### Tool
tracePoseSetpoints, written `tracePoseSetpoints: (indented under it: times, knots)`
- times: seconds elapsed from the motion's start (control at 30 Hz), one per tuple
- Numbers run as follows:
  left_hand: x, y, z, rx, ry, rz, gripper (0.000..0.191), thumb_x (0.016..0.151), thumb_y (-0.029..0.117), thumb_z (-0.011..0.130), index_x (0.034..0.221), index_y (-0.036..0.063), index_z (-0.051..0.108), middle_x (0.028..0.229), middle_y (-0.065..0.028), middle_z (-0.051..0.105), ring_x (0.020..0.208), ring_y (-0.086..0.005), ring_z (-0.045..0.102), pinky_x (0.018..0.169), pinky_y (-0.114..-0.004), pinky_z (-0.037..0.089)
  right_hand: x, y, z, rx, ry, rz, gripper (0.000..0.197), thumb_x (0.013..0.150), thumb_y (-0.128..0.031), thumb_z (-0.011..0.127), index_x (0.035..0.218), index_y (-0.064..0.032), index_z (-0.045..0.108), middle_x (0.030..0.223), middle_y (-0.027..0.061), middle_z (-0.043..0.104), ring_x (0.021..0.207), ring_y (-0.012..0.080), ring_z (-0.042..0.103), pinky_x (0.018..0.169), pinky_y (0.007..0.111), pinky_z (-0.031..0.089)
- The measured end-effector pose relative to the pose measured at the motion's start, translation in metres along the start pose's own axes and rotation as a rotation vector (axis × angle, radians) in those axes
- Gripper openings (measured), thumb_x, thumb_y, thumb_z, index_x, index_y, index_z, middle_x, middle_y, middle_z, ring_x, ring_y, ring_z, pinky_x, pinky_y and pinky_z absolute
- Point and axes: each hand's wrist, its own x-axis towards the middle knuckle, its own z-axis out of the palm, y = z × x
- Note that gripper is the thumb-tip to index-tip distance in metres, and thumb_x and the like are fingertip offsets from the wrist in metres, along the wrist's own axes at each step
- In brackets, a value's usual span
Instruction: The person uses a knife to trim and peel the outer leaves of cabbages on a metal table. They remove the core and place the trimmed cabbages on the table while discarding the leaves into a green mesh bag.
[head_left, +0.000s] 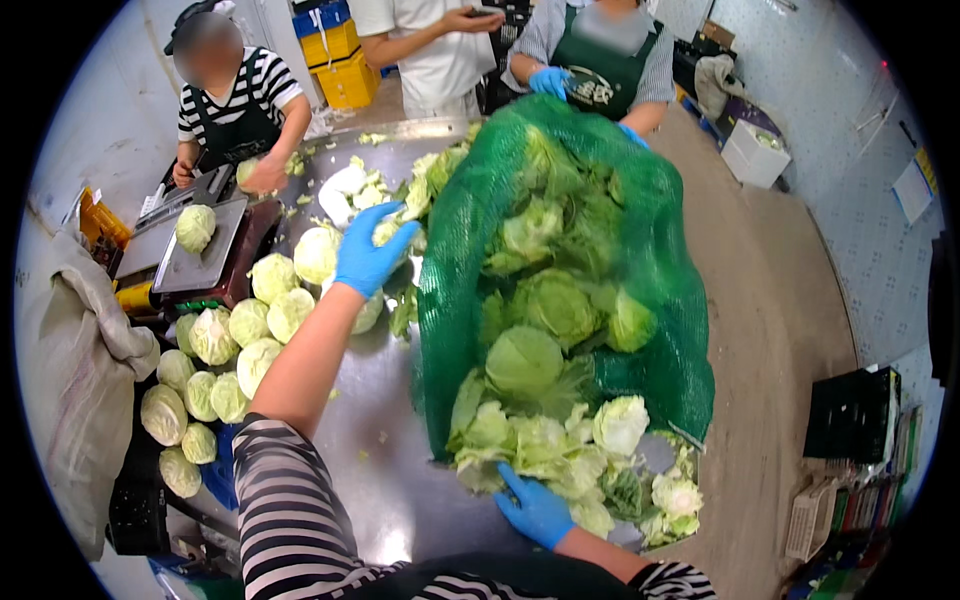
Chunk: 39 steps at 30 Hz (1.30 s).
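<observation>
My left hand, in a blue glove, reaches out over the metal table with its fingers spread. Beside it sit trimmed pale cabbages. A green mesh bag lies on its side to the right, its mouth towards me. Inside are several cabbage heads, among them a round green cabbage. Loose cabbage leaves spill out of the mouth. Against these leaves rests my right hand, also gloved in blue, fingers apart and no cabbage head in it.
A scale at the left bears one cabbage. A person works behind it. Across the table another person's gloved hand is at the bag's far end. A third person stands between them. A woven sack hangs far left.
</observation>
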Motion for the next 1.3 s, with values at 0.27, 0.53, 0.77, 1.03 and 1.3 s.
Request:
tracePoseSetpoints:
  times: [0.27, 0.53, 0.77, 1.03, 1.3]
  knots:
    - [-0.071, 0.114, 0.127, -0.145, -0.890, -0.326, 0.095, 0.069, 0.063, 0.074, 0.134, -0.0007, 0.048, 0.129, -0.0256, 0.053, 0.119, -0.0317, 0.054, 0.100, -0.037, 0.044, -0.004, 0.055, -0.048, -0.155, 0.222, 0.192, 0.065, 0.089, -0.035, 0.056, 0.148, -0.0245, 0.031, 0.095, 0.0202, 0.064, 0.084, 0.0385, 0.063, 0.074, 0.049, 0.050]
    - [-0.136, 0.107, 0.108, 0.273, -0.677, -0.040, 0.102, 0.059, 0.061, 0.079, 0.139, 0.0083, 0.044, 0.137, -0.0270, 0.043, 0.124, -0.0417, 0.046, 0.106, -0.043, 0.038, -0.029, 0.121, -0.102, -0.234, 0.634, 0.286, 0.073, 0.086, -0.034, 0.061, 0.149, -0.0185, 0.028, 0.093, 0.0195, 0.064, 0.074, 0.0360, 0.065, 0.065, 0.045, 0.053]
    - [-0.199, 0.101, 0.067, -0.062, -0.241, 0.048, 0.088, 0.060, 0.044, 0.085, 0.129, 0.0036, 0.050, 0.134, -0.0244, 0.043, 0.127, -0.0384, 0.042, 0.107, -0.042, 0.036, -0.039, 0.131, -0.145, -0.294, 0.909, 0.112, 0.075, 0.085, -0.030, 0.064, 0.148, -0.0119, 0.029, 0.098, 0.0196, 0.065, 0.077, 0.0348, 0.066, 0.067, 0.043, 0.053]
    - [-0.269, 0.165, 0.051, -0.086, -0.587, 0.595, 0.082, 0.065, 0.042, 0.082, 0.134, 0.0129, 0.048, 0.140, -0.0217, 0.040, 0.128, -0.0430, 0.040, 0.105, -0.049, 0.036, -0.069, 0.172, -0.237, -0.324, 0.969, 0.293, 0.063, 0.089, -0.036, 0.058, 0.146, -0.0175, 0.036, 0.081, 0.0230, 0.065, 0.071, 0.0354, 0.065, 0.064, 0.045, 0.050]
    - [-0.312, 0.155, 0.049, 0.037, -0.716, 0.575, 0.068, 0.070, 0.037, 0.078, 0.131, 0.0190, 0.054, 0.142, -0.0175, 0.040, 0.131, -0.0426, 0.036, 0.105, -0.052, 0.035, -0.114, 0.154, -0.237, -0.413, 1.012, 0.351, 0.040, 0.094, -0.021, 0.053, 0.133, -0.0157, 0.054, 0.092, 0.0209, 0.066, 0.074, 0.0336, 0.064, 0.065, 0.044, 0.050]
